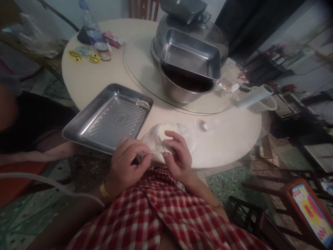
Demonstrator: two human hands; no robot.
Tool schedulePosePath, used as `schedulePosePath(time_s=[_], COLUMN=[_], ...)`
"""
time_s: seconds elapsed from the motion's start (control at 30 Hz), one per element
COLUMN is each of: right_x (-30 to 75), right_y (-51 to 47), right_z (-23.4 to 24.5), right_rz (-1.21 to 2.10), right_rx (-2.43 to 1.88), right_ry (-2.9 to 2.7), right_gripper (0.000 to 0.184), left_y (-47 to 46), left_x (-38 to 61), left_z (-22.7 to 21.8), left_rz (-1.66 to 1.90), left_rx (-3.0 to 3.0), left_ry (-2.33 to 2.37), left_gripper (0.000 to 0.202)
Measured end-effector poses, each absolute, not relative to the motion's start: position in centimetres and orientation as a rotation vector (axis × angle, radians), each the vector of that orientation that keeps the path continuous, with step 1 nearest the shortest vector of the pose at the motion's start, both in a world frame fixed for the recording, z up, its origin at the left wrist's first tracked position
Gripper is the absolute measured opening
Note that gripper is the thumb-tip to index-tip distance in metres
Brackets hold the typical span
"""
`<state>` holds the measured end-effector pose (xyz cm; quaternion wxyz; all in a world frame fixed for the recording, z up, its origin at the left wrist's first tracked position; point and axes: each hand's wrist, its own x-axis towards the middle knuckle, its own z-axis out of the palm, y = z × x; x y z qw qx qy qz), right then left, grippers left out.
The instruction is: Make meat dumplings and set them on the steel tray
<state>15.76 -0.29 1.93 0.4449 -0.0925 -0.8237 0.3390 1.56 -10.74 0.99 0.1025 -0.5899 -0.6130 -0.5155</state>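
At the table's near edge both my hands pinch a pale dumpling (161,149) between them, mostly covered by the fingers. My left hand (130,159) is closed, thumb and forefinger pressed on the dumpling's left side. The thumb of my right hand (179,154) bears on its other side, with the upper fingers curved above. Just behind the hands lies a stack of round, pale dumpling wrappers (168,131) on a clear plastic bag (151,137). To the left, a metal tray (111,118) carries one folded dumpling (143,104) near its far right corner.
A steel bowl (179,95) with dark contents stands on the glass turntable (140,76). Another metal tray (192,52) leans over it. A small white dish (205,125) is on the right. Another person's arm (59,147) is at the left, beyond the tray's edge.
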Motion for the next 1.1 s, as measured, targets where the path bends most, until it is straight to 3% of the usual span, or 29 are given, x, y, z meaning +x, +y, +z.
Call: schedulePosePath(time_s=[0.47, 0.9, 1.1], right_x=[15.7, 15.5, 15.6], right_y=[-0.4, -0.4, -0.3], right_z=[1.9, 1.8, 2.1], right_rz=[0.874, 0.887, 0.897], right_rx=[-0.271, -0.254, -0.255], right_ry=[-2.027, -2.038, -2.113], right_gripper=[0.034, 0.035, 0.036], left_y=[-10.9, -10.5, -10.6], left_x=[1.6, 1.6, 1.2], left_z=[0.8, 1.6, 0.6], left_rz=[-1.572, -1.608, -1.667], left_rx=[-1.728, -1.782, -1.821], left_ry=[-1.836, -1.865, -1.814], left_gripper=[0.018, 0.007, 0.024])
